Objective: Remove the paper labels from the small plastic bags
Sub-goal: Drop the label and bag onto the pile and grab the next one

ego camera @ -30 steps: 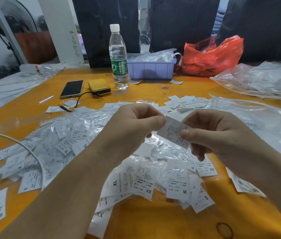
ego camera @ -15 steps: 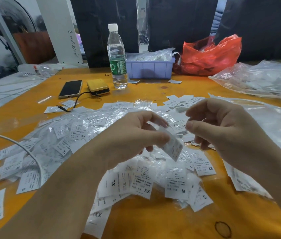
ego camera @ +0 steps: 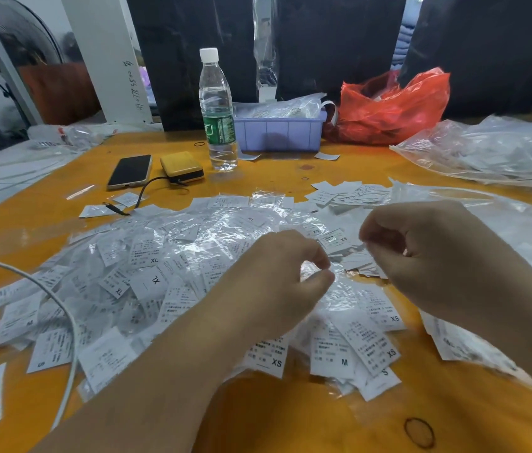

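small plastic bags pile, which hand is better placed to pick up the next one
Probably the left hand: it hovers directly over the pile of small plastic bags, thumb and forefinger nearly closed just above the plastic. The right hand, fingers curled, sits toward the pile's right edge.

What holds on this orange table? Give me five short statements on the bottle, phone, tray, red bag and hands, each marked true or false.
1. The water bottle stands upright with a white cap. True.
2. The phone lies right of the bottle. False: it lies left of it, beside the yellow case.
3. The purple tray holds clear plastic bags. True.
4. The red bag sits at the table's near edge. False: it sits at the far side, right of the tray.
5. The left hand lies flat on the pile of labelled bags. False: its fingers are curled above the pile.
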A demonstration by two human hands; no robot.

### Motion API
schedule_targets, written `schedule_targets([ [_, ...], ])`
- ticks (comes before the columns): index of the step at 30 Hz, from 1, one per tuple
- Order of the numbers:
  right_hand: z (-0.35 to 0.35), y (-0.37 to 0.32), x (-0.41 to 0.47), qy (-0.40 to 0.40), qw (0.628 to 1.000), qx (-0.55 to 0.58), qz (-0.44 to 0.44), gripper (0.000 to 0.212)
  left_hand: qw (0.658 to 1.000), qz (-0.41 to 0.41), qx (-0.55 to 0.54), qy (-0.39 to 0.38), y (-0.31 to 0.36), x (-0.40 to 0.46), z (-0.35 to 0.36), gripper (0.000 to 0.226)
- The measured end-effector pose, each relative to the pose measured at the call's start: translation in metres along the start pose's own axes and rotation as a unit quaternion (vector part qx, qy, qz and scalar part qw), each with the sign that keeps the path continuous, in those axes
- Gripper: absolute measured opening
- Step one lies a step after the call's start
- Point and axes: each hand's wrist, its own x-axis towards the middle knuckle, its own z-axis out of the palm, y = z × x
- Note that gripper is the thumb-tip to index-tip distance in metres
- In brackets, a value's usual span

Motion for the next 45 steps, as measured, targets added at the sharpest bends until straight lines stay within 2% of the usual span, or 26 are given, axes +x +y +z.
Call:
schedule_targets([
  [5,0.004,0.004,0.002,-0.084,0.993,-0.068,0.045,0.025,0.992,0.01,0.107,-0.063,0.003,0.006,0.012,0.035],
  [10,0.012,0.003,0.001,-0.147,0.987,-0.058,0.037,0.026,0.994,-0.005,0.109,-0.009,-0.001,0.008,0.009,0.03],
  [14,0.018,0.004,0.0,-0.191,0.979,-0.071,0.029,0.026,0.991,-0.052,0.12,0.042,-0.013,0.01,0.0,0.04],
  [17,0.019,0.006,0.003,-0.172,0.982,-0.068,0.039,0.03,0.986,-0.088,0.139,0.022,-0.019,0.012,-0.002,0.041],
  [21,0.022,0.009,0.004,-0.159,0.984,-0.062,0.045,0.03,0.991,-0.062,0.106,0.055,-0.014,0.013,0.0,0.03],
  [28,0.033,0.014,0.004,-0.162,0.983,-0.077,0.027,0.045,0.993,-0.044,0.09,0.069,-0.012,0.016,0.003,0.028],
  [39,0.049,0.012,0.011,-0.086,0.993,-0.082,-0.016,0.032,0.992,-0.046,0.094,0.075,-0.007,0.019,0.007,0.021],
  [45,0.046,0.013,0.01,-0.08,0.994,-0.074,-0.027,0.033,0.993,-0.027,0.082,0.074,-0.008,0.023,0.008,0.021],
])
